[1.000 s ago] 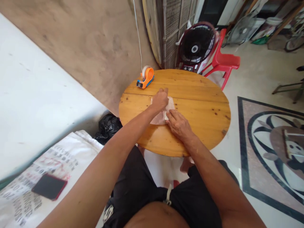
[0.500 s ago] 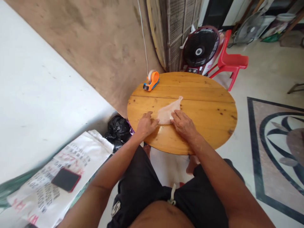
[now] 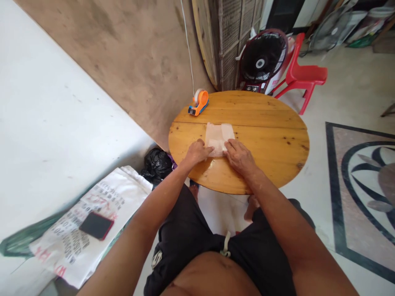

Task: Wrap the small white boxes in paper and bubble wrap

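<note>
A thin, whitish, see-through sheet (image 3: 217, 133) lies folded into a small rectangle on the round wooden table (image 3: 271, 164); it looks like soft plastic. My left hand (image 3: 198, 152) rests at its lower left edge, thumb stretched over the sheet and apart from the fingers. At the lower right edge, my right hand (image 3: 240, 156) has its fingers together, tips closed on the sheet's border. What lies under the right fingertips is hidden. An orange and blue tape dispenser (image 3: 200, 100) with a roll in it stands at the table's far left.
Behind the table are a dark-red fan (image 3: 262, 59) and a red plastic chair (image 3: 307, 74). A black bag (image 3: 156, 164) sits left of the table. Nearer, a phone (image 3: 96, 225) lies on white printed sacks (image 3: 123, 189). The wall (image 3: 148, 78) borders the left side.
The sheet's pointed top right part has been folded down, and its outline is now roughly rectangular. Both hands stay near its lower edge. The camera view has shifted slightly.
</note>
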`<state>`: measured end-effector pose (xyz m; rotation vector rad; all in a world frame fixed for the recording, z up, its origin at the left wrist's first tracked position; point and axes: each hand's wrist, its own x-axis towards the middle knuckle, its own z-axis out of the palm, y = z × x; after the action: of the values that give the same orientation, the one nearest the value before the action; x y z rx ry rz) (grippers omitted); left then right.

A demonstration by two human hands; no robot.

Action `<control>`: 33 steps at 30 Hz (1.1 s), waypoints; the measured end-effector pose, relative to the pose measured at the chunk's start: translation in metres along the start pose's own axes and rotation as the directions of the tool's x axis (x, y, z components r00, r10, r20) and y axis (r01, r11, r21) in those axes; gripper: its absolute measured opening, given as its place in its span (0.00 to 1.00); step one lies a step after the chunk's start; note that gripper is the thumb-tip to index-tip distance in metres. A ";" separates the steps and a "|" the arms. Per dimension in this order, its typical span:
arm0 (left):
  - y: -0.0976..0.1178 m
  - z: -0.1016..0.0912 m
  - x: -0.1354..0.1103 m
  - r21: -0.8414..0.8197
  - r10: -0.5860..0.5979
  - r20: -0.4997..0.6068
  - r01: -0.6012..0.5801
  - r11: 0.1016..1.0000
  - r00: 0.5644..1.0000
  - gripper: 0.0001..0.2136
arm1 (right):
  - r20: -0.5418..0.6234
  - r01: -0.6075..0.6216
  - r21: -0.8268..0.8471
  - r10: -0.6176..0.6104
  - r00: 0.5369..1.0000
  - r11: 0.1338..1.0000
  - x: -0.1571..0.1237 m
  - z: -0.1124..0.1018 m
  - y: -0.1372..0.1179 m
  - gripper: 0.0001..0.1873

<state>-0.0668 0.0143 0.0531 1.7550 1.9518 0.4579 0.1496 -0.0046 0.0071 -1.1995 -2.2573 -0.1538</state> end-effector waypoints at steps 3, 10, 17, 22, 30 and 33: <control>-0.002 -0.001 -0.001 -0.010 0.021 0.050 -0.020 1.000 0.999 0.17 | 0.001 -0.003 0.005 0.003 1.000 1.000 0.000 0.000 0.000 0.25; -0.011 0.000 0.000 -0.231 -0.014 0.185 0.057 0.971 0.983 0.10 | 0.021 -0.013 -0.007 0.013 1.000 1.000 0.000 -0.002 -0.001 0.27; -0.011 -0.005 -0.013 -0.074 0.062 0.098 -0.055 0.996 0.993 0.13 | 0.052 -0.039 0.009 0.038 0.998 0.999 0.001 -0.002 -0.003 0.27; -0.011 0.002 -0.014 -0.225 -0.025 0.240 0.081 0.971 0.971 0.12 | 0.050 -0.044 0.015 0.043 0.998 0.999 0.002 -0.003 -0.004 0.26; 0.007 0.010 -0.028 -0.697 -0.204 0.204 0.288 0.657 0.958 0.04 | 0.060 -0.042 0.008 0.042 0.997 0.999 0.002 -0.004 -0.004 0.27; 0.013 0.011 -0.023 -0.780 -0.223 0.246 0.329 0.532 0.943 0.20 | 0.073 -0.048 0.010 0.048 0.996 0.999 0.002 -0.004 -0.003 0.27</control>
<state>-0.0482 -0.0072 0.0534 0.8177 1.4875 0.9324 0.1481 -0.0063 0.0118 -1.2712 -2.2864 -0.0799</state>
